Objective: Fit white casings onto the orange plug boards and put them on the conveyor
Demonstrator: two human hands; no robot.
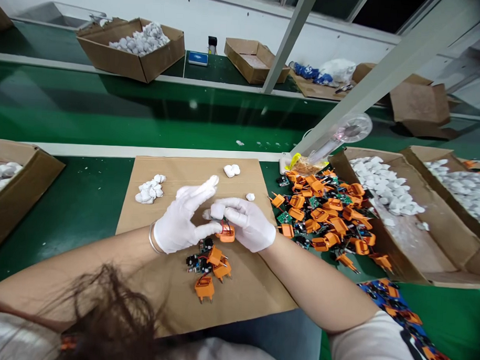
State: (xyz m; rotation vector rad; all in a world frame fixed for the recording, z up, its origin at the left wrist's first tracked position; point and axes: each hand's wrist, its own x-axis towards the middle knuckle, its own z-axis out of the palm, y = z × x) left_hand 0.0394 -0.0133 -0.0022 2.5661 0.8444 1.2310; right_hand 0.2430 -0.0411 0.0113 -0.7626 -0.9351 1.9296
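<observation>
**Two white-gloved hands work over a cardboard sheet [193, 173] on a green conveyor belt [85, 211].**

The right hand [244, 225] pinches one white lump [218, 211] between thumb and fingers. The left hand [183, 216] is spread, its thumb stretched toward an orange plug housing [225, 233] with red wires, partly hidden beneath both hands. Three more orange housings [214, 256] lie near the sheet's front edge, with a few loose circuit boards [200, 261]. The sheet also holds a heap of white lumps [149, 190], a pair [231, 171] and a single lump [250, 196]. To the right, a pile of orange housings and green boards [325, 214], too many to count, sits beside two cardboard boxes [414, 244] of white lumps. Hair [109, 312] covers part of the lower view; no writing is readable.
</observation>
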